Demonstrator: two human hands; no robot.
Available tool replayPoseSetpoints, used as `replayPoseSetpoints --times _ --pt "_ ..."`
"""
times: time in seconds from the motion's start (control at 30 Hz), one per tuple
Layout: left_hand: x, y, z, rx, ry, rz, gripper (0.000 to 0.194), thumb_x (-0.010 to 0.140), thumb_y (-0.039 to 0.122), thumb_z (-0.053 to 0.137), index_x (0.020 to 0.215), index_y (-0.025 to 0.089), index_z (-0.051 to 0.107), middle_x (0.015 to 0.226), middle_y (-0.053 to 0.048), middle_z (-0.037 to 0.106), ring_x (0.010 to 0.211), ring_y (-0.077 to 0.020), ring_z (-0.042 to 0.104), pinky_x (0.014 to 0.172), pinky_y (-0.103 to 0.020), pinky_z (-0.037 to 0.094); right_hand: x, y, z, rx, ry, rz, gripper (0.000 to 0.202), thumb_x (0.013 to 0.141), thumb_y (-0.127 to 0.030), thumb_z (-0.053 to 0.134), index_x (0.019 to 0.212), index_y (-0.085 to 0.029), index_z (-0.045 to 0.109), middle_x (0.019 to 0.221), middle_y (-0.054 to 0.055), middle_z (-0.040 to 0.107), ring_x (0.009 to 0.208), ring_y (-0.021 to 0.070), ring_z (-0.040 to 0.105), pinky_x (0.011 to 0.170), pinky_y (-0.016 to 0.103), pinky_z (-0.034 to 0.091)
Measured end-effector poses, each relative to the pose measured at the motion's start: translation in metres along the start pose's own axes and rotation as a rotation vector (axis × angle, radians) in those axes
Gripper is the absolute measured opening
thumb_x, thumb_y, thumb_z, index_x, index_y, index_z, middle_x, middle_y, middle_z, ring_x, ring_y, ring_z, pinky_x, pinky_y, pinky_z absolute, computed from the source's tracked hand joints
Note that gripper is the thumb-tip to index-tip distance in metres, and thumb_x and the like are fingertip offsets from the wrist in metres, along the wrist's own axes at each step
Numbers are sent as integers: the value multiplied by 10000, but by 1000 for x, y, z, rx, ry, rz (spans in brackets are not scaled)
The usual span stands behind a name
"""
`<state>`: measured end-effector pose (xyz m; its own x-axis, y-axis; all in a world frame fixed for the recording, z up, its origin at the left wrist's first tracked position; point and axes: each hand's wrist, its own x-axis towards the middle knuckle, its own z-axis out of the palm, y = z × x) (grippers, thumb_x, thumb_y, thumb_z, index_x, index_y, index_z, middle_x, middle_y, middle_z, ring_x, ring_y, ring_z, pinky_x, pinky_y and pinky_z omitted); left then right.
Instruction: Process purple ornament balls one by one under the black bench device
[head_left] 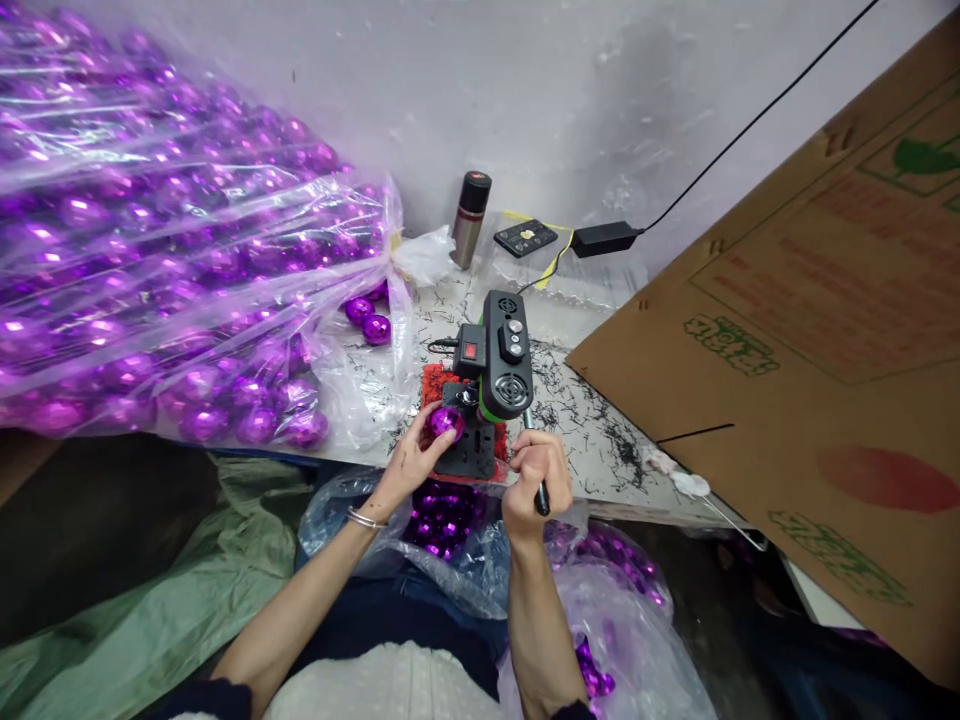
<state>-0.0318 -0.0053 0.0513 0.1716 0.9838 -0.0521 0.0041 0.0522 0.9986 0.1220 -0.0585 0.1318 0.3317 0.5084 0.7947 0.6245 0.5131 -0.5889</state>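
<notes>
A shiny purple mirrored ball sits in my left hand, its fingers closed around the side. It is held at the front of a small black bench machine with round vents and a red switch. My right hand is wrapped round a dark lever handle on the machine's right side. Under the machine lies a red mat. How the ball meets the machine is partly hidden by my fingers and the machine's head.
A large clear bag of purple balls fills the left. Two loose balls lie beside it. Behind stand a flask, a black device and a power adapter. A cardboard box leans at right. Black scraps litter the table.
</notes>
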Motion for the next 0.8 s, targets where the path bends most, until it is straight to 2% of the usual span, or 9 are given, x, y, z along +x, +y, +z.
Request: replayPoseSetpoints --times 0.1,0.23,0.47,0.8 --pt "2 -13 3 207 -4 67 687 929 563 769 1491 198 615 1317 -122 801 1228 -317 772 1133 -480 588 0 1 0 -2 -6 -7 373 1096 -179 444 740 -242 534 687 -37 576 706 134 641 673 290 489" --pt "3 -24 9 423 24 216 648 950 502 794 1502 216 613 1400 -139 776 1305 -325 749 1148 -474 584 -1 2 0 -16 -5 -15 370 1097 -193 439 741 -247 525 684 -34 574 707 142 643 671 296 494" --pt "12 -34 14 527 9 493 601 996 475 783 1493 196 590 1418 -168 759 1325 -319 740 1116 -474 606 -1 2 0 -26 5 -20 375 1094 -197 442 734 -246 537 684 -28 588 700 146 653 654 299 507" --pt "14 -48 24 590 -1 558 617 971 514 806 1473 214 607 1387 -169 759 1291 -345 741 1085 -512 604 0 0 1 6 9 21 374 1104 -200 446 741 -241 529 707 -33 588 717 136 647 679 284 493"
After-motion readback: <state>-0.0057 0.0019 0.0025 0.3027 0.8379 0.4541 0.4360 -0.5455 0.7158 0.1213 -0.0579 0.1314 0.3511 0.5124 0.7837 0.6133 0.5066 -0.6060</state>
